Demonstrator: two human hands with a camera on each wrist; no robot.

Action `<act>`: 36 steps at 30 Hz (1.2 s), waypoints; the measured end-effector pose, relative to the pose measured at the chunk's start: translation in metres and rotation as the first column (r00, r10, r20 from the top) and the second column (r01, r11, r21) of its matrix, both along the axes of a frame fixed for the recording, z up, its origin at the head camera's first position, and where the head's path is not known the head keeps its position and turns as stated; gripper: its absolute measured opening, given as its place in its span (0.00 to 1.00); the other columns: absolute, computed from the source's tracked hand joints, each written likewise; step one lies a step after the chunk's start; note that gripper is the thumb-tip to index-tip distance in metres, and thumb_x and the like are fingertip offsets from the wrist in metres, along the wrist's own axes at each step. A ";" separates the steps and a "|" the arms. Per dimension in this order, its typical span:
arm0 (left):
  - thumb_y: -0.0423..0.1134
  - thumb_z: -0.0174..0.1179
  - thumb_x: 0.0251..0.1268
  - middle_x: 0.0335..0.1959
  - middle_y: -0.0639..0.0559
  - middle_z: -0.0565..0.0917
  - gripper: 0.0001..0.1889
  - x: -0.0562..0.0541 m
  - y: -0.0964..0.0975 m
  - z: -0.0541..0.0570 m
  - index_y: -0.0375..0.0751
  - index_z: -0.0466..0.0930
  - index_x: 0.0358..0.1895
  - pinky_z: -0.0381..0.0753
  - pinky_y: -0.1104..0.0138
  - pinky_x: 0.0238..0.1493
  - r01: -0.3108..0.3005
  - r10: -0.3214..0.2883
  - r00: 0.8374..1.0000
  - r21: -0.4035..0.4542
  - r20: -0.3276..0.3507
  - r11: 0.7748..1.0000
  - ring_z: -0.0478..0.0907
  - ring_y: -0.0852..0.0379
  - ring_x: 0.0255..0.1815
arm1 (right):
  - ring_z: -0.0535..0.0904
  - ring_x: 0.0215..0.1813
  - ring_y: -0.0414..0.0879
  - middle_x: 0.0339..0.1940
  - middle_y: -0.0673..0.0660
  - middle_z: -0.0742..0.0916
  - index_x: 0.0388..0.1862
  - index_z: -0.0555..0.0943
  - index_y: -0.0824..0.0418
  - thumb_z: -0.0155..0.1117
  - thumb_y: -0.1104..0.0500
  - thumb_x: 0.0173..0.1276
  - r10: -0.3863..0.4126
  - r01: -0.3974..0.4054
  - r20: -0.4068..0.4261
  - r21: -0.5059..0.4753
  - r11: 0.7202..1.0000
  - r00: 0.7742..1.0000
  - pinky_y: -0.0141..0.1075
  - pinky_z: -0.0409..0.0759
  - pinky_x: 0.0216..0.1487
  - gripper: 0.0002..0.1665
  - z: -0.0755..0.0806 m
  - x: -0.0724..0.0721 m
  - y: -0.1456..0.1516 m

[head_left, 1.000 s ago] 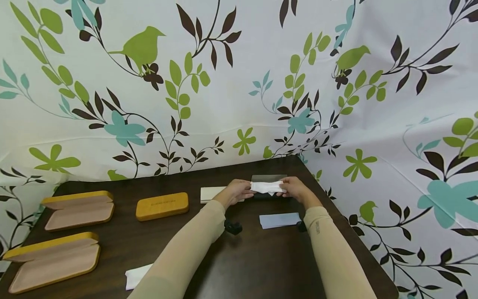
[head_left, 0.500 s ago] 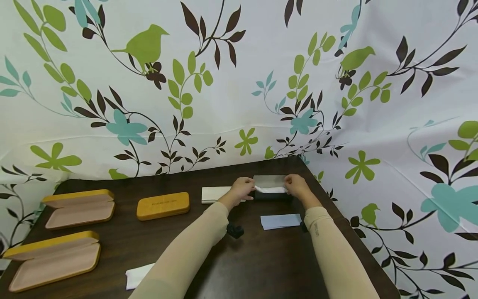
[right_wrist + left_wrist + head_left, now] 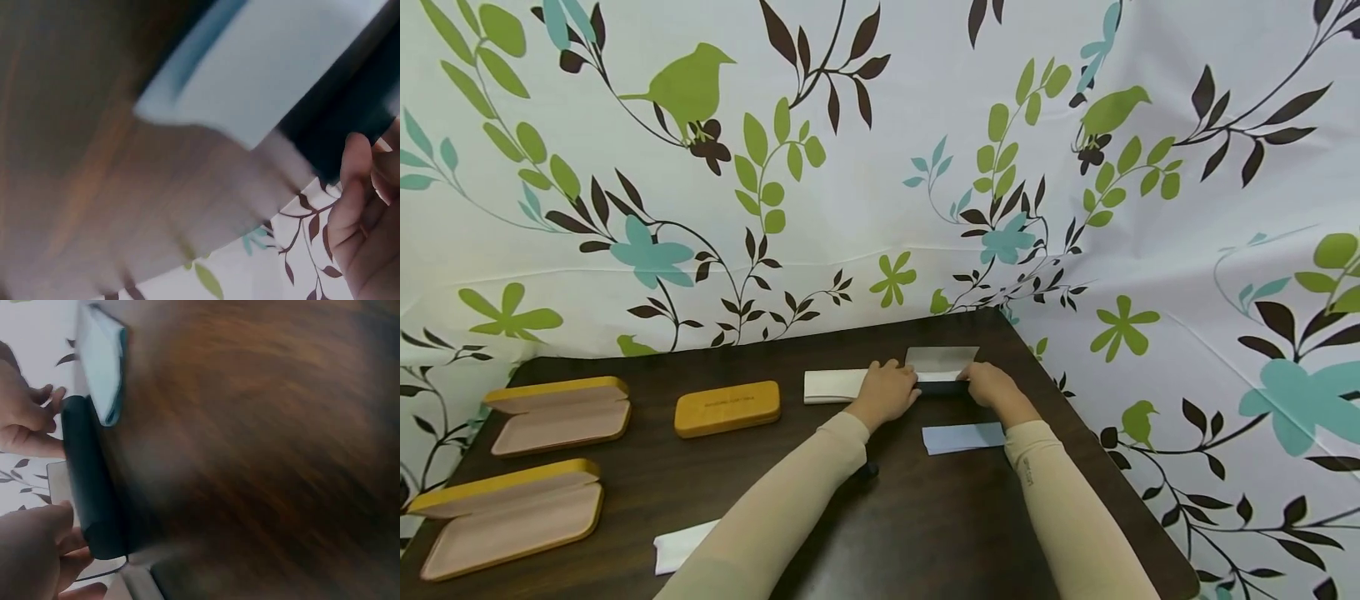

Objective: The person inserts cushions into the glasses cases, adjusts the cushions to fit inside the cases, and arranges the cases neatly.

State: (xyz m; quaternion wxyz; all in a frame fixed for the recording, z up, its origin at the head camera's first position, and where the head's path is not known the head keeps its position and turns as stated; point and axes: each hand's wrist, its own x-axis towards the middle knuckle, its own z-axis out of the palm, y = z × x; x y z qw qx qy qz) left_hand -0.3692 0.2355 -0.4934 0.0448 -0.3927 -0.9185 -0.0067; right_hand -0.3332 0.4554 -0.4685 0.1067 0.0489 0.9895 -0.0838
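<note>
A dark glasses case [image 3: 943, 388] lies open at the back right of the table, its grey lid [image 3: 942, 358] raised. A white cloth [image 3: 940, 376] shows inside it, along the opening. My left hand [image 3: 886, 392] holds the case's left end, fingers bent around the corner in the left wrist view. My right hand [image 3: 996, 392] holds the other end; in the right wrist view the thumb [image 3: 356, 159] lies on the dark front wall and the fingers are partly hidden behind. A folded light blue cloth [image 3: 962, 437] lies in front of the case.
To the left are a cream flat folded item [image 3: 833, 386], a shut yellow case [image 3: 727, 408] and two open yellow cases, one farther back [image 3: 561, 425] and one nearer [image 3: 512, 533]. Another white cloth [image 3: 683, 546] lies by the left forearm. A patterned curtain [image 3: 850, 167] borders the table.
The white cloth, held stretched between both hands over the case, has gone down into it. Both hands have lowered from the cloth to the case's two ends.
</note>
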 end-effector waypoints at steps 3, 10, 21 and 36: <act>0.57 0.49 0.79 0.72 0.59 0.73 0.24 -0.002 0.002 -0.004 0.54 0.74 0.71 0.74 0.52 0.61 -0.005 0.003 0.999 -0.064 -0.039 0.998 0.72 0.53 0.67 | 0.77 0.66 0.61 0.64 0.63 0.82 0.62 0.84 0.58 0.52 0.72 0.74 -0.003 0.003 -0.003 0.081 0.997 1.000 0.57 0.78 0.62 0.24 0.000 0.001 0.004; 0.59 0.51 0.78 0.73 0.57 0.71 0.31 0.000 0.004 -0.001 0.62 0.59 0.80 0.74 0.51 0.59 -0.010 0.003 0.998 -0.101 -0.067 0.995 0.72 0.53 0.67 | 0.79 0.64 0.61 0.63 0.63 0.83 0.62 0.84 0.57 0.51 0.72 0.73 -0.018 0.022 -0.071 0.054 0.998 0.997 0.58 0.79 0.59 0.25 -0.002 0.003 0.009; 0.60 0.50 0.78 0.77 0.55 0.66 0.27 0.003 -0.001 0.003 0.54 0.73 0.71 0.71 0.51 0.60 -0.006 0.005 1.000 -0.024 -0.026 1.000 0.67 0.52 0.71 | 0.83 0.56 0.59 0.57 0.63 0.86 0.58 0.85 0.60 0.51 0.71 0.72 0.014 -0.007 -0.314 0.025 1.000 0.949 0.53 0.84 0.48 0.22 0.002 0.005 -0.001; 0.58 0.48 0.80 0.81 0.49 0.57 0.36 -0.010 0.006 0.012 0.45 0.53 0.82 0.60 0.40 0.73 -0.114 0.085 0.978 0.150 0.190 0.982 0.56 0.48 0.80 | 0.57 0.80 0.62 0.79 0.66 0.66 0.80 0.59 0.64 0.55 0.53 0.80 0.103 -0.083 -0.218 0.101 0.991 0.971 0.68 0.56 0.73 0.36 -0.009 -0.013 -0.001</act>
